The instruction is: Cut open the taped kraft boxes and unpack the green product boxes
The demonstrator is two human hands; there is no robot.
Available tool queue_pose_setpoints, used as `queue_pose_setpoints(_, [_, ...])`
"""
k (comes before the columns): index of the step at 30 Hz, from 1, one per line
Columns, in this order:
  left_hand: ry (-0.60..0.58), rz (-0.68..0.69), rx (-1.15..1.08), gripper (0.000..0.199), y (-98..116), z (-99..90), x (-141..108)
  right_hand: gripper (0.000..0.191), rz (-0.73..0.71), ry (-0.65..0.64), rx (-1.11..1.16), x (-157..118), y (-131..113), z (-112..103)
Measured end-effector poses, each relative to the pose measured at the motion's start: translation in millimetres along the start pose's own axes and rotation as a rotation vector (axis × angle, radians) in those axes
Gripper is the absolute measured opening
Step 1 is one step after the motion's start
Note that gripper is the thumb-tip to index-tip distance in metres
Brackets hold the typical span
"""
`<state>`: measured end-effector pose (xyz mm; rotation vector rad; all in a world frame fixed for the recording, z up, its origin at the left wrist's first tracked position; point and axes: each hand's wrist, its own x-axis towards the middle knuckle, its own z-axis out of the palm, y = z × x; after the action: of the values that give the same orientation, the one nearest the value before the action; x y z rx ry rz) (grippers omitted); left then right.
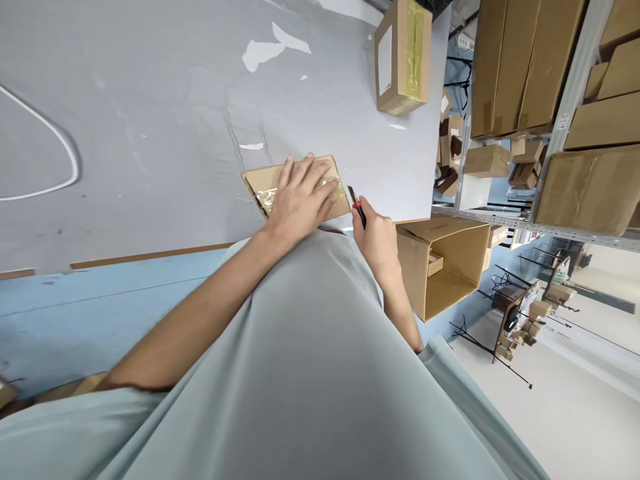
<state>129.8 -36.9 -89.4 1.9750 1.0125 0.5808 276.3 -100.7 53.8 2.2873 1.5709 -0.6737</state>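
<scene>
A flat cardboard piece with clear shiny tape (267, 179) lies at the near edge of the grey tabletop. Spread across its top is my left hand (300, 193), palm down with the fingers stretched out. My right hand (375, 230) is closed around a red and black utility knife (358, 208), just right of the cardboard. The knife's dark blade points up and away from me, and a small gap separates it from the cardboard's right edge.
A taped carton (404, 60) stands at the table's far right. Torn white paper scraps (263, 53) and a white cable (70, 150) lie on the grey table (165, 100). An open cardboard box (453, 267) sits beside my right arm, below shelves (555, 127) of cartons.
</scene>
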Motion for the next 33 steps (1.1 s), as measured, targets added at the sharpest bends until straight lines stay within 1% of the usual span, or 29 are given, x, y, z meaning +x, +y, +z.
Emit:
queue_pose_setpoints(3, [0.009, -0.005, 0.035, 0.046, -6, 2.7, -1, 0.052, -0.043, -0.021, -0.01, 18, 2, 2])
queue_pose_setpoints(6, [0.026, -0.017, 0.024, 0.045, -6, 1.2, -2, 0.053, -0.082, -0.063, -0.05, 35, -1, 4])
queue_pose_setpoints(10, [0.03, -0.051, -0.016, 0.041, -2, -0.9, -1, 0.052, -0.095, -0.114, -0.094, 45, -5, 2])
queue_pose_setpoints(14, [0.038, -0.062, -0.03, 0.039, -1, -1.8, -1, 0.051, -0.073, -0.129, -0.123, 43, -12, 3])
queue_pose_setpoints(21, [0.039, -0.082, -0.051, 0.04, 2, -0.3, -1, 0.046, 0.015, -0.093, -0.186, 42, -37, 10])
queue_pose_setpoints(26, [0.015, -0.07, -0.038, 0.042, 4, 5.1, -2, 0.038, 0.078, -0.13, -0.214, 41, -36, 8])
queue_pose_setpoints(29, [0.016, -0.067, -0.066, 0.045, 3, 4.4, 0, 0.039, 0.111, -0.101, -0.222, 42, -34, 6])
queue_pose_setpoints(31, [0.013, -0.09, -0.084, 0.047, 3, 1.4, 2, 0.037, 0.103, -0.104, -0.222, 36, -35, 3])
queue_pose_setpoints(33, [0.0, -0.121, -0.092, 0.049, 2, -2.5, 4, 0.034, 0.111, -0.15, -0.222, 26, -35, 2])
